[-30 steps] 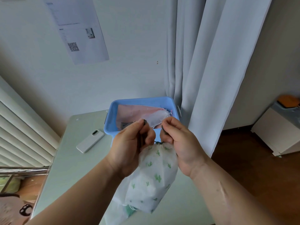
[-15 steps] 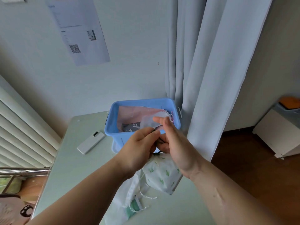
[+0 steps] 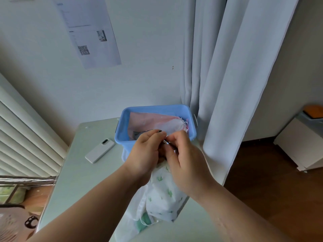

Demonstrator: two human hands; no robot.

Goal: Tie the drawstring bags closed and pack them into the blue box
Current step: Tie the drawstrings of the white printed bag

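A white drawstring bag with green cactus prints (image 3: 162, 194) hangs under both hands, above the table. My left hand (image 3: 145, 154) and my right hand (image 3: 185, 158) are close together at the bag's gathered neck, each pinching the dark drawstring (image 3: 166, 142). Behind them stands the blue box (image 3: 122, 137), which holds a pink bag (image 3: 148, 119) and a white bag (image 3: 173, 124). More white and green bags (image 3: 138, 222) lie on the table below the held bag.
A white phone (image 3: 100, 150) lies on the pale table (image 3: 83, 175) left of the box. A grey curtain (image 3: 227, 84) hangs to the right. A radiator lines the left wall; a white cabinet (image 3: 300, 144) stands far right.
The hands parted, then came together at the bag's neck and shifted up toward the box front. The cactus bag swung from under the left hand to under the right.
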